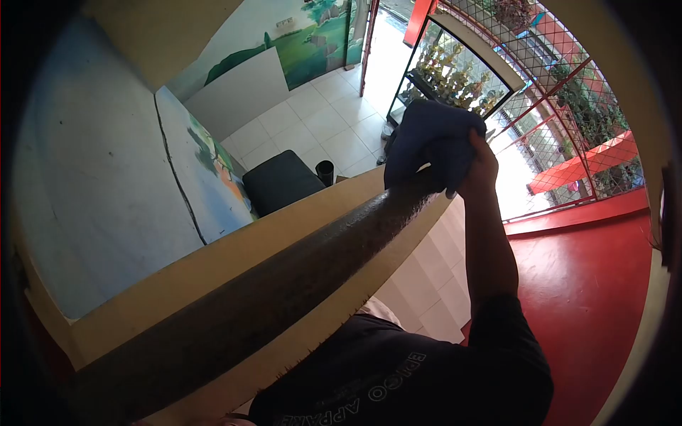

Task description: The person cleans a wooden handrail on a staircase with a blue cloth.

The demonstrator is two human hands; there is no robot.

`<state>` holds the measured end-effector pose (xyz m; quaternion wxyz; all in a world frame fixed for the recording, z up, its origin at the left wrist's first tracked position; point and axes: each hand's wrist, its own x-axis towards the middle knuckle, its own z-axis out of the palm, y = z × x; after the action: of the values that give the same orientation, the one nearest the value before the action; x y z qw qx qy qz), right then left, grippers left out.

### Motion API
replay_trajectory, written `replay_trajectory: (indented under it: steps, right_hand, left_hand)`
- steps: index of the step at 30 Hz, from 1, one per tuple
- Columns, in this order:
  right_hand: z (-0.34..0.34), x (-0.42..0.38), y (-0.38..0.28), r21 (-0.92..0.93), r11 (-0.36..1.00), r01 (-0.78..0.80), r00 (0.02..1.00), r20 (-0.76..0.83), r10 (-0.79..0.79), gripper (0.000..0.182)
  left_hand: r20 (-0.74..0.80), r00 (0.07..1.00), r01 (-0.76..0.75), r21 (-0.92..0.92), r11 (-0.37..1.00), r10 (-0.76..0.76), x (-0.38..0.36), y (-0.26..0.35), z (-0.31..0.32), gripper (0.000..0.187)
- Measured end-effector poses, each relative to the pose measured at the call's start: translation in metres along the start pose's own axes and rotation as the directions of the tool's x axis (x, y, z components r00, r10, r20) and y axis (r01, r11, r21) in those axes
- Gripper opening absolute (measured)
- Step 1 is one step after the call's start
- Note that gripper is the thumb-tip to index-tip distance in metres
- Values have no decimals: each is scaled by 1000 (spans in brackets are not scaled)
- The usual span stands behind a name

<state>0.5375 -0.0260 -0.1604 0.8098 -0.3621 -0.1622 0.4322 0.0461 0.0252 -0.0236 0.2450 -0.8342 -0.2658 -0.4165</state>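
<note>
My right hand [482,169] is closed on a folded dark blue cloth [433,131]. The cloth drapes over the far upper end of a thick, dark brown handrail [284,284] and touches its surface. Part of the rail near the cloth shines in the light. My right arm stretches out over the rail, and the cloth hides some of my fingers. My left hand does not show.
Cream ledges [206,273] run along the rail. Below are a black padded seat [280,182], a dark cylinder [325,170] and white floor tiles [346,145]. A painted wall [312,46] stands behind. Red mesh grille [561,106] and red floor [575,305] lie right.
</note>
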Motion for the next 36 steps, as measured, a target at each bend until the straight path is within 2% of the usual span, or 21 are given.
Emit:
replay_trajectory:
  steps: [1,4,7,8,9,11,14,17,18,21,22,25,26,32,36]
  right_hand:
    - [-3,-2,-7,0,997,79,994,78,-79,48]
    - [-7,-14,-30,-83,977,198,979,73,-192,45]
    - [-12,-23,-53,-138,957,254,963,-53,-263,42]
    - [-12,-28,-61,-123,959,257,964,-30,-262,41]
    - [-13,-31,-67,-117,955,273,956,-74,-283,41]
    - [-16,-40,-78,21,957,291,957,2,-291,41]
    - [-28,-55,-90,-57,941,334,939,-65,-337,46]
    - [-31,-72,-102,96,956,279,954,89,-287,53]
    - [-24,-79,-101,-63,919,389,906,-155,-394,60]
    - [-25,-96,-105,148,930,337,911,198,-361,65]
    - [-25,-101,-105,135,926,353,912,170,-372,69]
    - [-17,-118,-105,-9,908,419,882,240,-405,71]
    - [-31,-125,-106,-80,865,495,863,161,-479,71]
    - [-47,-158,-87,-417,738,531,835,112,-538,75]
    - [-13,-196,-73,-240,826,510,855,39,-517,77]
  left_hand:
    - [-7,1000,1,-12,1000,-1,0,1,1,83]
    - [-9,1000,-12,-39,999,12,3,3,0,81]
    - [58,994,-96,-34,995,98,5,-2,-6,86]
    - [68,994,-89,-26,996,90,6,-2,-7,86]
    - [76,994,-80,-16,997,81,7,0,-8,86]
    - [77,993,-87,-8,996,88,6,0,-7,86]
    - [60,987,-146,-30,989,147,4,-7,-7,87]
    - [34,983,-176,-61,983,178,2,-13,-6,87]
    - [31,985,-167,-59,984,169,1,-11,-6,88]
    - [23,991,-130,-48,990,132,-2,-6,-7,88]
    - [17,992,-122,-47,991,123,-3,-5,-7,89]
    - [17,995,-101,-37,994,102,-4,-3,-9,89]
    - [17,996,-90,-37,995,91,-3,-2,-9,89]
    - [-2,997,-77,-29,997,77,-8,-1,-12,91]
    - [-2,997,-83,-24,996,83,-13,-2,-14,92]
